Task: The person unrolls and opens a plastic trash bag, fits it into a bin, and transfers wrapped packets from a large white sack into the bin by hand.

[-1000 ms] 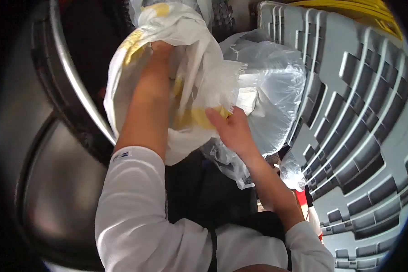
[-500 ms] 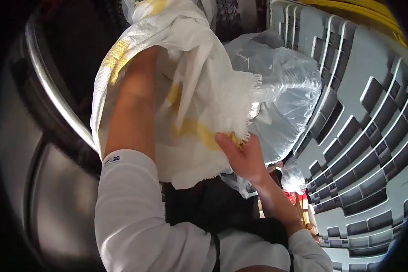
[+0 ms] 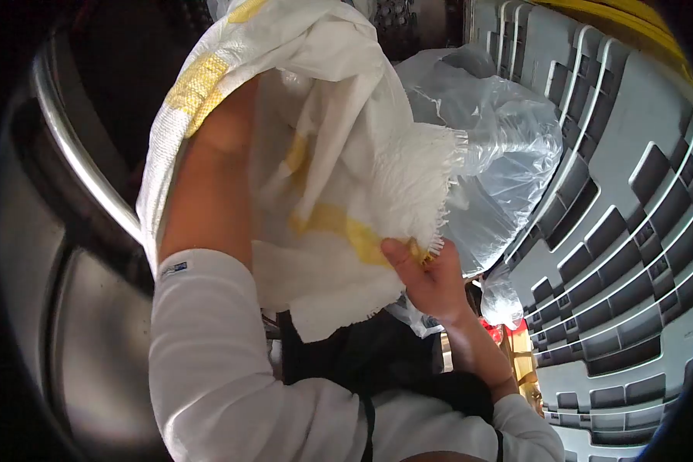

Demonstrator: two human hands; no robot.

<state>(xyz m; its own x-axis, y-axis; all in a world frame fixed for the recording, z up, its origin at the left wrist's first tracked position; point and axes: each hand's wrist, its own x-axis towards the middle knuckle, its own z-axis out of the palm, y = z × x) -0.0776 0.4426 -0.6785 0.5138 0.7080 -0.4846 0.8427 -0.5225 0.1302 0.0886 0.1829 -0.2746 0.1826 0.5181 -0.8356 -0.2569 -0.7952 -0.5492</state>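
A white woven sack with yellow stripes hangs in front of me, its frayed mouth facing my body. My left forearm reaches through that mouth, and the sack's folds hide the left hand with its fingers. On the right, the frayed rim is pinched between the thumb and fingers of my right hand. Just behind the rim is a bulging clear plastic bag; its contents are hard to make out.
A grey slotted plastic panel curves along the right side. Left of me are a shiny metal rail and a smooth metal surface. A small knotted clear bag sits low beside the panel, near red and yellowish items.
My right hand and the pinched rim have shifted slightly right and down in view. My left forearm and the sack's left edge sit slightly further left, so the mouth looks a little wider.
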